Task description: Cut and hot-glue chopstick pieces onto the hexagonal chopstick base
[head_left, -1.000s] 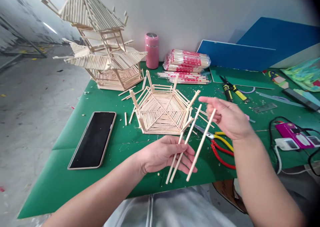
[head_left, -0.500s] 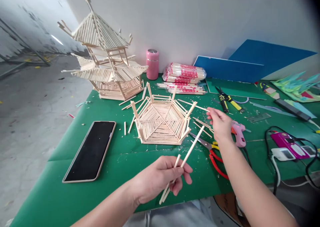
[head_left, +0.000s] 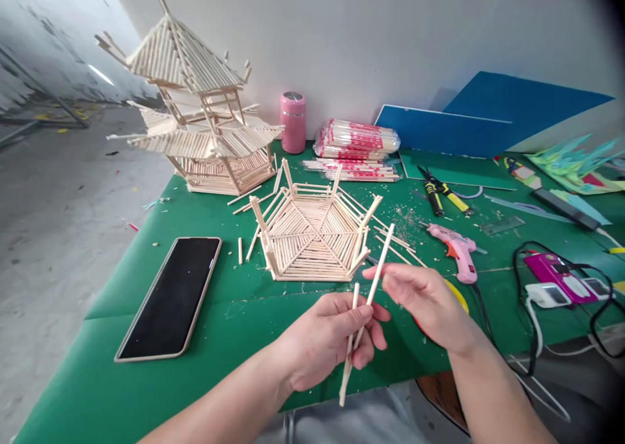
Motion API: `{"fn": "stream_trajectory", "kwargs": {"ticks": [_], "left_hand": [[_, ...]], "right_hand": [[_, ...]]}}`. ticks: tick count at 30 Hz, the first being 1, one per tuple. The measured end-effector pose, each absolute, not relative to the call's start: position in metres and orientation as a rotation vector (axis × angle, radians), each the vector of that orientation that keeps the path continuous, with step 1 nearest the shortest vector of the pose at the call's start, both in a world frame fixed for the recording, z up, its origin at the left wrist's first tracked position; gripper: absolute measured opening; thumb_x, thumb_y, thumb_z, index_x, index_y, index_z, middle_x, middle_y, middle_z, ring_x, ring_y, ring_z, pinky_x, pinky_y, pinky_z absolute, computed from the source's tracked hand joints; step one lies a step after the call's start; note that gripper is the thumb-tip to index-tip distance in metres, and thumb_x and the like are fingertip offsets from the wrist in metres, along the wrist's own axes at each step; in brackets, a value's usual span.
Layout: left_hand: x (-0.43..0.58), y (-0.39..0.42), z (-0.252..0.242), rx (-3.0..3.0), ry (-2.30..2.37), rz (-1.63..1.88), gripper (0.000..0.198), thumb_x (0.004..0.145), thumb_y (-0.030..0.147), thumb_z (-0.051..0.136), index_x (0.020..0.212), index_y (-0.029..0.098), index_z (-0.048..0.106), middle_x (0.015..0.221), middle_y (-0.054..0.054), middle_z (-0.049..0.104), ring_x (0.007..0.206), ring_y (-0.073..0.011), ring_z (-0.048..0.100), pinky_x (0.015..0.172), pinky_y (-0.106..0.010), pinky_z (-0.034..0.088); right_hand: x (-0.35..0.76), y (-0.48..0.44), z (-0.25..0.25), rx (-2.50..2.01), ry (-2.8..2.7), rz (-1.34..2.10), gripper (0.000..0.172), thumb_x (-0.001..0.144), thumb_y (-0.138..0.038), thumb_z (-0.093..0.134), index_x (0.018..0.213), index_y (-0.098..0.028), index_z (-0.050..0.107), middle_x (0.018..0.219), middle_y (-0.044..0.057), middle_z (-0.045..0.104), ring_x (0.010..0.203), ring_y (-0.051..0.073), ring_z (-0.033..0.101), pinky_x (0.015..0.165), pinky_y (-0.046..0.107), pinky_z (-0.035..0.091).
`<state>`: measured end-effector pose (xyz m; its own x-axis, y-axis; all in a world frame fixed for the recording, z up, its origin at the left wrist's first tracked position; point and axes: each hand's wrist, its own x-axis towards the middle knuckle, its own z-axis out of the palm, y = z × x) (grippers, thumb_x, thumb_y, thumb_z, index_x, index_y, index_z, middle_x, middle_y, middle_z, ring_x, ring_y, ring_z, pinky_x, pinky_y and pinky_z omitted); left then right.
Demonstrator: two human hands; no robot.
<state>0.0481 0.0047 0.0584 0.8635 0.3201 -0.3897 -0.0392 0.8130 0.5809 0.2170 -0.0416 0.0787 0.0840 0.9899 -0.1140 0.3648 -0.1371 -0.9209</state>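
My left hand (head_left: 336,333) is closed around a few thin wooden sticks (head_left: 379,267), which point up and to the right; one reaches higher than the others. My right hand (head_left: 430,301) is beside the upper part of the longest stick, its index finger behind it and the thumb just to the right. The fingers look apart, with no separate stick visible in them. Just beyond both hands stands a hexagonal stick frame (head_left: 312,249), with a ribbed floor and upright posts at its corners. Scissors (head_left: 458,295) are mostly hidden behind my right hand.
A tall stick pagoda (head_left: 195,138) stands back left, near a pink flask (head_left: 293,124) and bagged sticks (head_left: 356,141). A phone (head_left: 170,297) lies left. To the right are a pink glue gun (head_left: 454,245), yellow-handled pliers (head_left: 442,193) and a cabled magenta device (head_left: 561,278).
My right hand has come back from the loose sticks beside the frame toward my left hand, letting go of the stick it pinched. The glue gun is now uncovered.
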Motion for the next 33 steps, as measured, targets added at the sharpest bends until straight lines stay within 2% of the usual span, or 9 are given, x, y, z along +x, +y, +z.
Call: {"fn": "stream_trajectory", "kwargs": {"ticks": [5, 9, 11, 14, 19, 23, 33], "left_hand": [[0.051, 0.003, 0.058, 0.582, 0.428, 0.144, 0.022, 0.077, 0.033, 0.059, 0.079, 0.01, 0.059, 0.065, -0.005, 0.06, 0.042, -0.0083, 0.051, 0.045, -0.021, 0.034], [0.05, 0.005, 0.056, 0.594, 0.374, 0.067, 0.032, 0.077, 0.037, 0.057, 0.068, 0.007, 0.061, 0.055, -0.004, 0.057, 0.044, -0.0099, 0.055, 0.05, -0.021, 0.039], [0.049, 0.005, 0.055, 0.591, 0.364, 0.063, 0.034, 0.077, 0.038, 0.058, 0.067, 0.005, 0.062, 0.051, -0.005, 0.057, 0.046, -0.0109, 0.056, 0.052, -0.022, 0.041], [0.049, 0.004, 0.054, 0.551, 0.391, 0.126, 0.029, 0.077, 0.035, 0.06, 0.076, 0.007, 0.064, 0.06, -0.006, 0.061, 0.05, -0.0133, 0.06, 0.052, -0.023, 0.044], [0.045, 0.001, 0.055, 0.527, 0.46, 0.186, 0.022, 0.08, 0.028, 0.057, 0.084, 0.007, 0.064, 0.069, -0.008, 0.065, 0.054, -0.0156, 0.064, 0.055, -0.027, 0.047], [0.044, 0.004, 0.061, 0.521, 0.453, 0.204, 0.02, 0.081, 0.024, 0.055, 0.082, 0.006, 0.064, 0.068, -0.008, 0.065, 0.053, -0.0151, 0.064, 0.056, -0.027, 0.047], [0.045, 0.007, 0.063, 0.49, 0.407, 0.229, 0.019, 0.082, 0.023, 0.055, 0.086, 0.007, 0.065, 0.07, -0.008, 0.066, 0.057, -0.0164, 0.065, 0.056, -0.026, 0.049]], "right_hand": [[0.201, -0.041, 0.077, -1.576, -1.341, 1.202, 0.033, 0.084, -0.044, 0.049, 0.082, -0.015, 0.064, 0.056, -0.002, 0.051, 0.048, 0.008, 0.044, 0.044, 0.02, 0.036], [0.2, -0.038, 0.074, -1.494, -1.328, 1.339, 0.028, 0.081, -0.041, 0.053, 0.078, -0.015, 0.062, 0.062, -0.001, 0.056, 0.05, 0.007, 0.048, 0.044, 0.018, 0.037], [0.198, -0.037, 0.074, -1.504, -1.333, 1.315, 0.027, 0.08, -0.04, 0.054, 0.072, -0.015, 0.06, 0.06, -0.001, 0.054, 0.052, 0.008, 0.048, 0.045, 0.019, 0.038], [0.197, -0.034, 0.076, -1.613, -1.34, 1.113, 0.028, 0.081, -0.038, 0.054, 0.066, -0.016, 0.057, 0.054, -0.003, 0.048, 0.05, 0.008, 0.042, 0.044, 0.019, 0.034], [0.197, -0.026, 0.082, -1.669, -1.362, 0.79, 0.024, 0.08, -0.035, 0.055, 0.065, -0.017, 0.061, 0.052, -0.004, 0.047, 0.048, 0.008, 0.039, 0.042, 0.02, 0.031], [0.195, -0.023, 0.084, -1.612, -1.341, 0.814, 0.021, 0.081, -0.036, 0.055, 0.074, -0.018, 0.064, 0.055, -0.004, 0.049, 0.049, 0.007, 0.041, 0.043, 0.019, 0.033], [0.192, -0.021, 0.084, -1.611, -1.289, 0.777, 0.024, 0.082, -0.039, 0.054, 0.076, -0.018, 0.064, 0.054, -0.005, 0.047, 0.048, 0.007, 0.041, 0.044, 0.02, 0.033]]}}
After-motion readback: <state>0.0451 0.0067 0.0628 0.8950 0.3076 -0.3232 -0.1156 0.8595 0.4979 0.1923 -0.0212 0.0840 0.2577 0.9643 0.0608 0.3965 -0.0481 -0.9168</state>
